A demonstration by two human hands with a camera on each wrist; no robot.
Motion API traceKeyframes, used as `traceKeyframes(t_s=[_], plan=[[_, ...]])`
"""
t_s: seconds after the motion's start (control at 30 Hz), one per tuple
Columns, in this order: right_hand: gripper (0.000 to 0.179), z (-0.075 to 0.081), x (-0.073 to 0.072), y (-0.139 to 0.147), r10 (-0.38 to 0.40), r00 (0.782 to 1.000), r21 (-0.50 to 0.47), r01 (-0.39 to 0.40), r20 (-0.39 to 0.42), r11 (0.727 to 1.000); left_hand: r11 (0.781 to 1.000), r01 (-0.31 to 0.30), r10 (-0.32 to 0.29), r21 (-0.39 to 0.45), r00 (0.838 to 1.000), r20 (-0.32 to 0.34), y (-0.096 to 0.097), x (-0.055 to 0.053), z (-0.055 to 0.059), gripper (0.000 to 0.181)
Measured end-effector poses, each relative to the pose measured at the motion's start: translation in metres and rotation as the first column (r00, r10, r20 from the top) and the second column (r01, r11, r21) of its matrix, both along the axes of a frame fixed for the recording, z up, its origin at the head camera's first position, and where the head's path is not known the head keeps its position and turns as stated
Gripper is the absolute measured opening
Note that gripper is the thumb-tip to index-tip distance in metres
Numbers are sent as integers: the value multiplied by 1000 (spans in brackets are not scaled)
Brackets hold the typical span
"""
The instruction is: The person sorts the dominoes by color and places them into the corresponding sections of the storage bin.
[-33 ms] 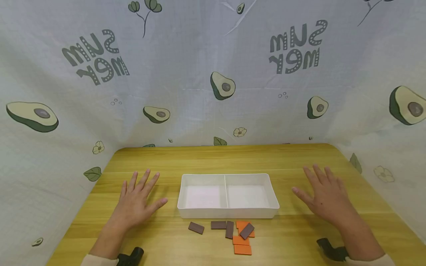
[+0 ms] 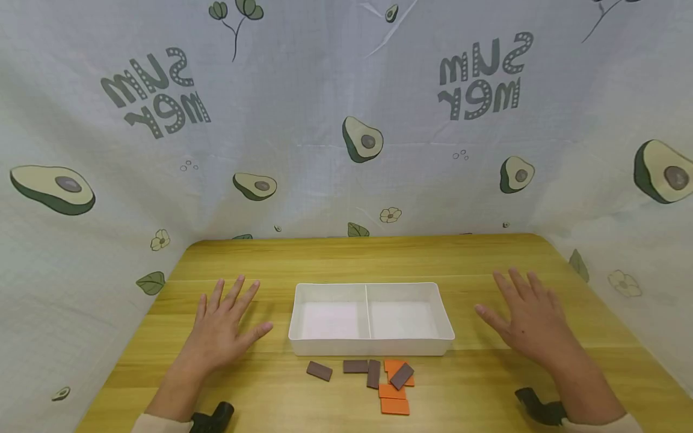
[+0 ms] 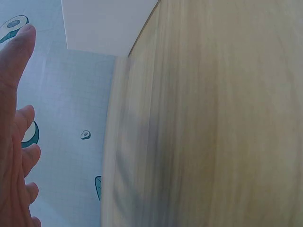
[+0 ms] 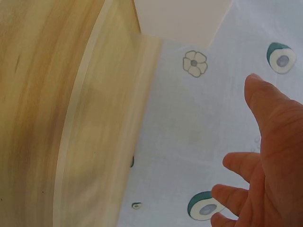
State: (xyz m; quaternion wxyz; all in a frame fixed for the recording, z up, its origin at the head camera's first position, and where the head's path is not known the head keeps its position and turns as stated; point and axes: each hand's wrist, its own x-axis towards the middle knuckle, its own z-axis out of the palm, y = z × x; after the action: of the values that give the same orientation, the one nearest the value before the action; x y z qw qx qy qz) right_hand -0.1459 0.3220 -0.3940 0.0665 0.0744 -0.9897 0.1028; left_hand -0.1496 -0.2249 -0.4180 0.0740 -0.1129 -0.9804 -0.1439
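Observation:
My left hand (image 2: 219, 337) is spread over the table to the left of a white two-compartment tray (image 2: 371, 347), holding nothing. On the tray's other side my right hand (image 2: 533, 328) has its fingers apart and is likewise without anything in it. Both compartments show bare floors. In front of the tray lie several small flat tiles: a brown tile (image 2: 319, 370) stands alone at the left, two more brown ones sit near the middle, and another brown tile (image 2: 402, 376) rests on top of orange tiles (image 2: 394, 407). Each wrist view shows a corner of the tray beyond the raised thumb.
The wood-grain table (image 2: 357, 258) has rounded far corners. Behind it and along both sides hangs a pale cloth (image 2: 303, 132) printed with avocados, leaves and mirrored lettering. Black straps with mounts (image 2: 213, 418) sit at both wrists.

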Motion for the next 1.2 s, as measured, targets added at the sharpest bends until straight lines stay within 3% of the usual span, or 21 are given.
traceKeyframes(t_s=[0.2, 0.33, 0.5, 0.63, 0.73, 0.83, 0.93, 1.0, 1.07, 1.13, 1.2], plan=[[85, -1, 0, -6, 27, 999, -18, -28, -39, 999, 1000, 11, -11, 12, 1000, -9, -2, 0, 0, 84], [80, 4, 3, -15, 64, 996, -121, -71, -56, 990, 999, 17, -16, 35, 1000, -20, -1, 0, 0, 84], [72, 16, 9, -31, 68, 998, -267, -68, -10, 961, 986, 55, -53, 159, 998, -14, 6, -2, 0, 81], [59, 24, 16, -47, 73, 997, -370, -81, -36, 926, 948, 78, -84, 308, 996, 4, 16, -6, -2, 72], [47, 27, 22, -60, 85, 994, -436, -105, -65, 894, 897, 83, -105, 434, 994, 28, 25, -10, -5, 65], [35, 27, 29, -73, 105, 993, -485, -122, -62, 866, 830, 72, -113, 552, 993, 42, 35, -15, -11, 54], [29, 24, 36, -84, 186, 982, -595, -132, 29, 793, 742, 24, -97, 670, 993, 72, 45, -18, -18, 44], [30, 19, 39, -90, 265, 957, -679, -117, 118, 724, 681, -14, -86, 732, 991, 99, 51, -19, -22, 39], [32, 13, 40, -95, 348, 915, -743, -87, 203, 663, 623, -50, -79, 780, 989, 126, 56, -20, -26, 37], [33, 6, 40, -99, 421, 867, -777, -64, 268, 626, 580, -74, -72, 812, 987, 141, 60, -20, -30, 34], [33, -3, 39, -101, 469, 826, -779, -59, 313, 624, 544, -93, -72, 834, 985, 157, 63, -20, -34, 33]])
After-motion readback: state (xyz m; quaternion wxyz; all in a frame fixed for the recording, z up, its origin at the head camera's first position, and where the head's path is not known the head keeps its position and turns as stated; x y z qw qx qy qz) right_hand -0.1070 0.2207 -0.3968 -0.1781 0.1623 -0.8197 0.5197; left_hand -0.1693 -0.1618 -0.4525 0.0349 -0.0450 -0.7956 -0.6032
